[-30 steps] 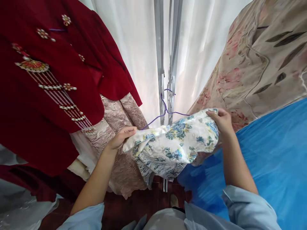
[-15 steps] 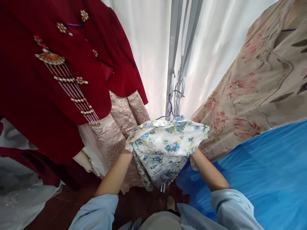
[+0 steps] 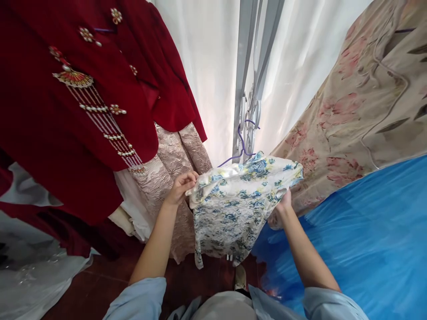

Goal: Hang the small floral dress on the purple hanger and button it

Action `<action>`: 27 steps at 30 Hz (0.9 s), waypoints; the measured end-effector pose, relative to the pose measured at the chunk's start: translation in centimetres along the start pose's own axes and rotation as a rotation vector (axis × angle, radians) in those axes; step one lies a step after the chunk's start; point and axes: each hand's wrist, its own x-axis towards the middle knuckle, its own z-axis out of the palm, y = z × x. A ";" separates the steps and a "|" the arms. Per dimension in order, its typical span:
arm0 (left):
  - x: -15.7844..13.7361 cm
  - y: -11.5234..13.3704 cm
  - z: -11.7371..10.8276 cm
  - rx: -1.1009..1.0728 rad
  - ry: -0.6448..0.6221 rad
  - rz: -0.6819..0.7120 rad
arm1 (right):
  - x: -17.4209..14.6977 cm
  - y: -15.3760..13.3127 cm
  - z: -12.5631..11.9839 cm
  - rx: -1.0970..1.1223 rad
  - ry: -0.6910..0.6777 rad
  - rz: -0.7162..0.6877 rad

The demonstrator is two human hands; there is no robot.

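Floral garment point(image 3: 233, 204) draped on purple hanger point(image 3: 240, 149) below the window grille point(image 3: 248, 102); left hand point(image 3: 180, 187) pinching its shoulder, right hand's point(image 3: 283, 203) grip hidden beneath; uneven tugging could slip the cloth off.

Satiny floral cloth garment point(image 3: 233, 204), glossy blue plastic sheet point(image 3: 367, 231), velvety red jacket point(image 3: 66, 133)

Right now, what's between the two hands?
In the head view, the blue-flowered garment spans from the left hand to the right hand; both grip its edges.
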 end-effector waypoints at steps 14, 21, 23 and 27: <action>-1.0 0.1 4.2 0.298 -0.176 -0.047 | -2.1 0.9 -1.0 -0.011 0.183 -0.225; 1.1 0.3 4.7 0.120 -0.034 -0.013 | -1.4 -1.4 -5.1 -0.426 0.147 -0.399; 1.5 0.2 5.0 -0.008 0.018 -0.051 | -1.3 -1.5 -5.3 -0.454 0.135 -0.387; 1.9 -0.3 5.9 -0.159 0.057 -0.144 | -0.6 -0.6 -5.4 -0.472 0.133 -0.342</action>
